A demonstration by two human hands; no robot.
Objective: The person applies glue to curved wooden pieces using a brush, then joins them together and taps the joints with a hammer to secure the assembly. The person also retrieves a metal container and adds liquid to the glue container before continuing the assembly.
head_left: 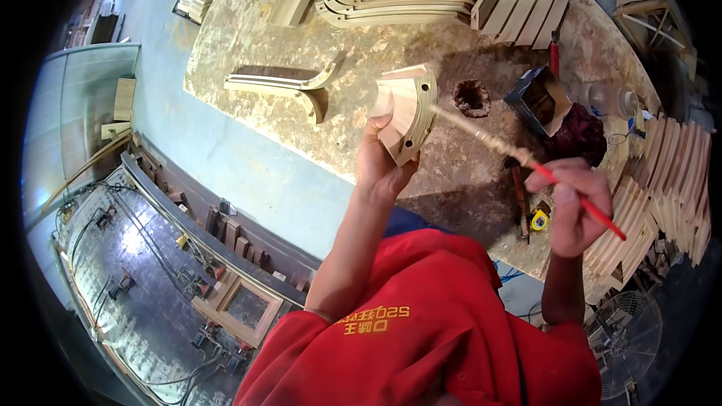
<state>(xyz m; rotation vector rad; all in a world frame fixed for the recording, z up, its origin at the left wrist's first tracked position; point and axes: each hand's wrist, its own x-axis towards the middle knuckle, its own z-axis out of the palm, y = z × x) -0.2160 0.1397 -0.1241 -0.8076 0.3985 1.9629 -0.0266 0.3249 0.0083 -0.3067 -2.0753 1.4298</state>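
My left hand (382, 162) is closed around the lower end of a curved, pale wooden piece (400, 109), the thumb lying on its inner face. Dark round holes show near both ends of its edge. In my right hand (575, 203) is a thin brush (481, 134) with a red handle, gripped between the fingers. Its pale tip reaches the wooden piece's holed edge; whether it touches cannot be made out. To the right of the piece stands a crusted round pot (460, 108) with a dark inside.
Two slim curved wooden parts (278, 86) lie left on the stained worktable (361, 53). Rows of curved strips (410, 0) fill its far side. An open dark box (543, 98), a dark red bag (579, 135), a yellow tape measure (540, 219) and stacked wood (665, 169) are on the right.
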